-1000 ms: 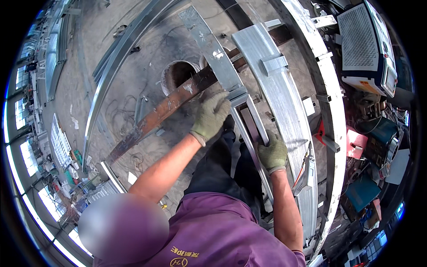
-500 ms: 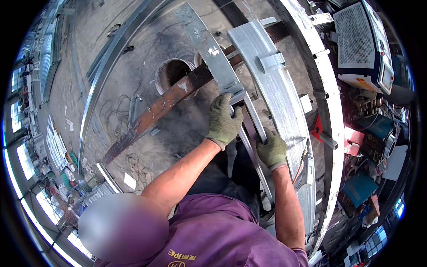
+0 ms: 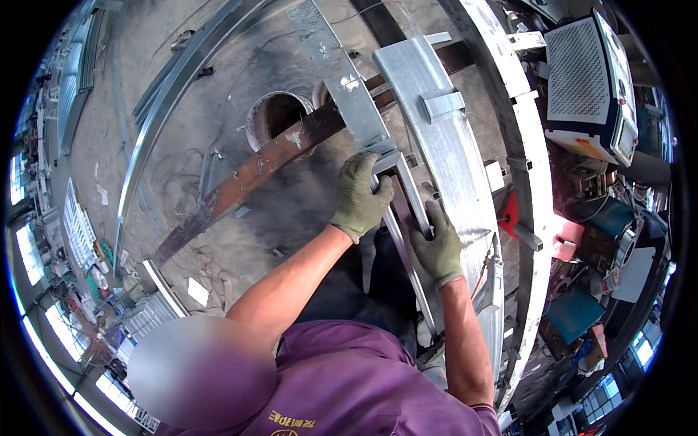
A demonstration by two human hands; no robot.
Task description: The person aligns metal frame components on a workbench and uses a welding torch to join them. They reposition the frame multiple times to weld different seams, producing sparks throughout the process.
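My left hand (image 3: 361, 196), in a green work glove, is closed around the left side of a galvanized steel channel (image 3: 411, 190), close to its far end. My right hand (image 3: 438, 251), gloved alike, grips the channel's right side a little nearer to me; its fingers lie along the outer edge and the thumb is inside. The channel's near part runs down beside my dark trousers. Its far end meets a flat galvanized strip (image 3: 340, 69), and whether they are joined cannot be told. Right of my hands lies a wide galvanized beam (image 3: 454, 149) with a short bracket (image 3: 442, 106) on it.
A rusty beam (image 3: 240, 187) crosses under the strip. Behind it stands a round bucket (image 3: 254, 120). A curved steel rail (image 3: 138, 163) stands at left, and a pale curved beam (image 3: 529, 174) at right. Beyond are a white machine (image 3: 579, 73) and a red object (image 3: 564, 236).
My right hand has shifted slightly along the channel, away from me, with its fingers more stretched along the edge. The left hand keeps its hold. The whole view has shifted a little.
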